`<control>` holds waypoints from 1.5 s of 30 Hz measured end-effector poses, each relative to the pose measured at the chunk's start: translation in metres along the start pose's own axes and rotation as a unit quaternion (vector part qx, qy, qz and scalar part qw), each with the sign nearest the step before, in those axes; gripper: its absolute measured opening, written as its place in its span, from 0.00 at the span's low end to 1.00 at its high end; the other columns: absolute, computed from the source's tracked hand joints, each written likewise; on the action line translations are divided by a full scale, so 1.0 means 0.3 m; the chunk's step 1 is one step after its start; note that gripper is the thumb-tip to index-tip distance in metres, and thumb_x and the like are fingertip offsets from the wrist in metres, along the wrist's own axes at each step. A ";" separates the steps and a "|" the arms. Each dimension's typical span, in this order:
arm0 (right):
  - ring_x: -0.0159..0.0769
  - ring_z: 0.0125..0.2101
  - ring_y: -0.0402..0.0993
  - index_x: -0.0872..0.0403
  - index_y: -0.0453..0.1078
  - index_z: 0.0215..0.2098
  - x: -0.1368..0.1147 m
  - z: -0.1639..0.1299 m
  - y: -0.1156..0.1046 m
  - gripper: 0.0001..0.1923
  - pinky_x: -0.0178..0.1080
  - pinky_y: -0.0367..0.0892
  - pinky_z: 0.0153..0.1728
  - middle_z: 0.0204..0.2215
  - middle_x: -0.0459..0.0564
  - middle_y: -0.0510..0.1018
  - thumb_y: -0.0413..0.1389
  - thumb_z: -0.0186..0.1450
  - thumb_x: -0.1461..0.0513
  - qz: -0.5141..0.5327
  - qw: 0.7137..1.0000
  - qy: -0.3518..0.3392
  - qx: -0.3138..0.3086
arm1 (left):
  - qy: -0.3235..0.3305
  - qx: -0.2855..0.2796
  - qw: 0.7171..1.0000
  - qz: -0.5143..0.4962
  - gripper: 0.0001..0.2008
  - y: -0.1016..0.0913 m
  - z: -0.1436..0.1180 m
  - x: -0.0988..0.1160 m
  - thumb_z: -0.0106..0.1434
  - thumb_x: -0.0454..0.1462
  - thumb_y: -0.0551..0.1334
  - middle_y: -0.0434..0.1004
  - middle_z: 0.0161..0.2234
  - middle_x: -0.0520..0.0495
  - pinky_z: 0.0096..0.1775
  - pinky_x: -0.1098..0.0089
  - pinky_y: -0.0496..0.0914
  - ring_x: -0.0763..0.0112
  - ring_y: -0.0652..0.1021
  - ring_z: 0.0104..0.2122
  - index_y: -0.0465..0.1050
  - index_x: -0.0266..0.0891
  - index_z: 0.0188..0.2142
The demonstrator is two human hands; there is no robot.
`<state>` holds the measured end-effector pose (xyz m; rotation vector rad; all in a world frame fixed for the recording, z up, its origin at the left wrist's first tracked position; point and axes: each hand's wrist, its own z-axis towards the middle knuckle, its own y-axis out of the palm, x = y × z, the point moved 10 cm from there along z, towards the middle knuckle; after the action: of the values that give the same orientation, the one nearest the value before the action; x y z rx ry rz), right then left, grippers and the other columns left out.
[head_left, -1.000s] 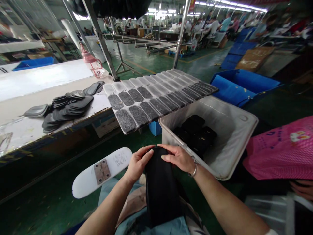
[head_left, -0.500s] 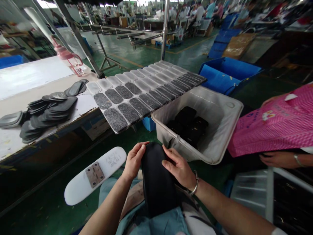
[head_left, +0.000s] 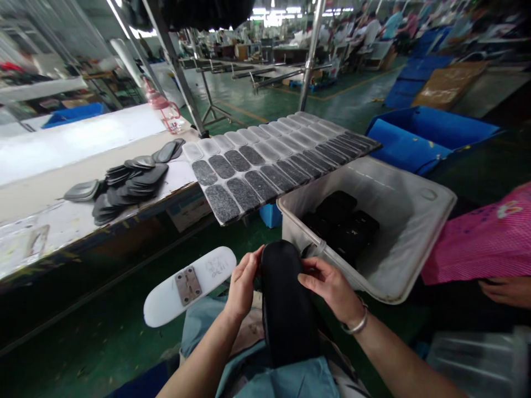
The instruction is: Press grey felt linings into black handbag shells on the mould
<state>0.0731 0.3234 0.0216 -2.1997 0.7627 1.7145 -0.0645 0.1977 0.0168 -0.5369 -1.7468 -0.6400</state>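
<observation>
A long black padded piece (head_left: 286, 304) with a rounded far end lies lengthwise over my lap. Its surface is smooth, and its near end meets the blue-green apron cloth (head_left: 290, 378). My left hand (head_left: 244, 284) is closed at its left edge near the rounded end, thumb on top. On the opposite edge, my right hand (head_left: 332, 288) pinches with thumb and fingers; a bangle (head_left: 355, 320) is on that wrist. What lies under the black piece is hidden. Left of it is a white rounded board (head_left: 161, 304) with a metal plate (head_left: 188, 286) and handwriting.
Ahead, a tilted board (head_left: 222, 222) carries rows of grey and black oval pads. A pale bin (head_left: 415, 237) holds black pieces at the right. Stacked dark pads (head_left: 133, 185) lie on the left table (head_left: 53, 221). Beside the bin is a person's pink checked garment (head_left: 477, 243).
The view has turned left, so the surroundings appear farther right. Both hands remain at the black piece's edges, with the right hand slightly farther down from its rounded tip.
</observation>
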 end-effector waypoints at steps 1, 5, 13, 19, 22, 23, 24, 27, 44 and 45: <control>0.30 0.31 0.71 0.51 0.70 0.43 0.011 0.011 -0.006 0.17 0.31 0.68 0.29 0.34 0.45 0.74 0.63 0.57 0.55 0.000 1.000 0.016 -0.012 | 0.018 -0.005 1.000 0.016 0.24 0.006 -0.018 0.010 0.63 0.50 0.56 0.74 0.45 0.43 0.47 0.65 0.67 0.60 0.73 0.47 0.71 0.38 0.53; 0.28 0.25 0.68 0.45 0.60 0.57 0.016 0.054 -0.007 0.27 0.30 0.64 0.21 0.35 0.45 0.72 0.59 0.61 0.53 0.000 0.996 0.039 -0.080 | 0.064 0.003 0.992 0.111 0.24 0.027 -0.080 0.036 0.56 0.45 0.66 0.71 0.47 0.44 0.47 0.67 0.68 0.61 0.73 0.47 0.71 0.43 0.53; 0.33 0.27 0.69 0.50 0.70 0.46 -0.032 0.068 0.016 0.18 0.34 0.66 0.24 0.29 0.46 0.73 0.58 0.61 0.52 -0.084 0.989 0.014 -0.119 | 0.049 0.067 0.990 0.113 0.14 0.019 -0.112 0.033 0.59 0.46 0.63 0.71 0.37 0.47 0.38 0.72 0.68 0.66 0.74 0.39 0.78 0.42 0.40; 0.28 0.21 0.64 0.54 0.67 0.26 -0.097 0.043 0.001 0.16 0.31 0.61 0.20 0.21 0.42 0.66 0.56 0.63 0.51 -0.183 0.980 -0.052 -0.054 | 0.039 0.074 0.994 0.074 0.13 0.025 -0.098 0.035 0.60 0.46 0.62 0.69 0.34 0.49 0.36 0.74 0.64 0.70 0.72 0.36 0.78 0.39 0.32; 0.27 0.20 0.65 0.54 0.67 0.26 -0.114 0.043 -0.006 0.16 0.31 0.61 0.19 0.20 0.41 0.67 0.57 0.61 0.50 -0.190 0.980 -0.048 -0.043 | 0.049 0.071 0.992 0.091 0.14 0.016 -0.075 0.055 0.59 0.46 0.62 0.71 0.33 0.49 0.35 0.73 0.64 0.70 0.71 0.35 0.78 0.38 0.30; 0.27 0.20 0.65 0.54 0.68 0.27 -0.116 0.045 -0.010 0.16 0.31 0.61 0.19 0.20 0.41 0.68 0.58 0.60 0.50 -0.189 0.980 -0.042 -0.039 | 0.054 0.069 0.991 0.102 0.14 0.012 -0.068 0.063 0.59 0.46 0.62 0.71 0.32 0.49 0.35 0.73 0.63 0.70 0.71 0.34 0.78 0.38 0.29; 0.27 0.19 0.66 0.54 0.68 0.28 -0.117 0.047 -0.013 0.16 0.30 0.61 0.18 0.21 0.41 0.69 0.59 0.59 0.50 -0.188 0.981 -0.036 -0.036 | 0.058 0.066 0.990 0.113 0.14 0.008 -0.063 0.069 0.59 0.47 0.62 0.71 0.31 0.49 0.34 0.73 0.63 0.70 0.71 0.33 0.78 0.38 0.29; 0.25 0.17 0.65 0.54 0.67 0.27 -0.118 0.054 -0.013 0.16 0.29 0.59 0.17 0.20 0.40 0.69 0.61 0.56 0.50 -0.186 0.981 -0.029 -0.039 | 0.062 0.055 0.988 0.131 0.15 0.002 -0.057 0.074 0.59 0.47 0.62 0.69 0.28 0.50 0.31 0.73 0.62 0.72 0.69 0.30 0.76 0.37 0.27; 0.23 0.14 0.61 0.56 0.66 0.25 -0.086 0.079 0.042 0.23 0.28 0.55 0.14 0.16 0.40 0.67 0.53 0.62 0.44 -0.085 0.987 0.004 -0.134 | -0.009 0.036 0.988 0.147 0.19 0.008 -0.045 0.038 0.55 0.51 0.63 0.75 0.30 0.48 0.32 0.72 0.63 0.68 0.71 0.32 0.76 0.38 0.36; 0.24 0.14 0.63 0.56 0.66 0.26 -0.065 0.085 0.046 0.25 0.28 0.58 0.15 0.17 0.41 0.68 0.51 0.63 0.43 -0.052 0.986 0.029 -0.153 | -0.019 0.034 0.990 0.135 0.19 0.006 -0.042 0.028 0.55 0.51 0.63 0.74 0.30 0.49 0.31 0.73 0.62 0.69 0.71 0.31 0.76 0.38 0.35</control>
<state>0.0413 0.3294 0.0349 -2.4478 0.4082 1.8250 -0.0564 0.1908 0.0279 -0.7266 -1.6858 -0.3799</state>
